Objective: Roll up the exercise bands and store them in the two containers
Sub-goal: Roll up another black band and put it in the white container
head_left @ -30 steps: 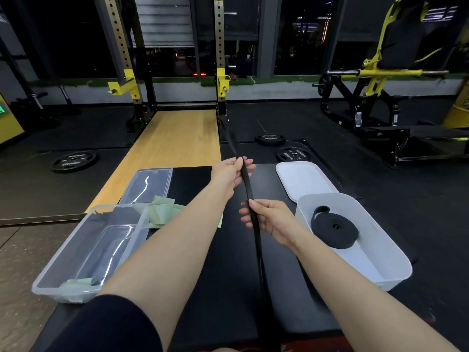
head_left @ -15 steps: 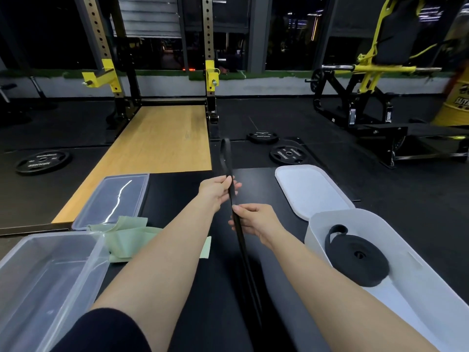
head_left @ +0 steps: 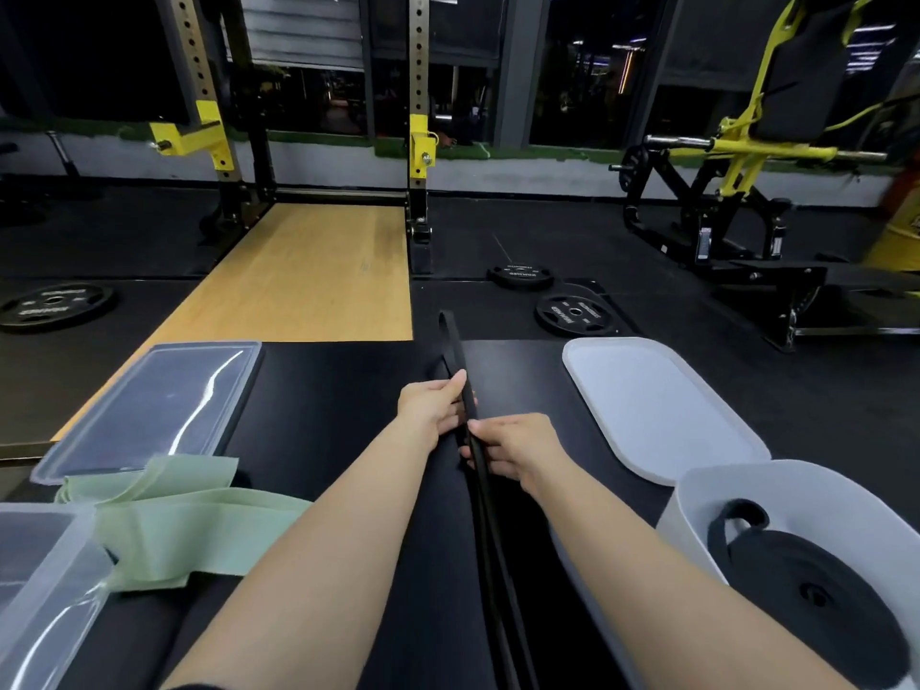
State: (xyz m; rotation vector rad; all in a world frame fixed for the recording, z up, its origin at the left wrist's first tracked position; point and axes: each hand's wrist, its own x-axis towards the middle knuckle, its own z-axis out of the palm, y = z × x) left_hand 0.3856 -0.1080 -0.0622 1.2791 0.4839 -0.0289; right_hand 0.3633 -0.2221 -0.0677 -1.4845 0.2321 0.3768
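A black mat [head_left: 323, 390] is covering the surface in front of the person, and everything of the task is lying on it. At the right side a white container [head_left: 707, 495] is standing, and inside it a rolled black band [head_left: 816, 595] is lying flat as a coil, with its loose end making a small loop at the top left. Behind this container a white lid [head_left: 657, 405] is lying flat on the mat. At the left lower corner a clear container [head_left: 45, 605] is standing, and its clear lid [head_left: 149, 410] is lying farther back on the mat. Between them a green band [head_left: 169, 525] is lying unrolled and folded over itself, touching the rim of the clear container. In the middle a long black band [head_left: 480, 470] is stretching from the bottom edge up to the hands, and its far end is standing up as a narrow loop above them. The left hand [head_left: 433, 403] is pinching this band between thumb and fingers. The right hand [head_left: 517, 448], just beside and nearer to the person, is gripping the same band with curled fingers.
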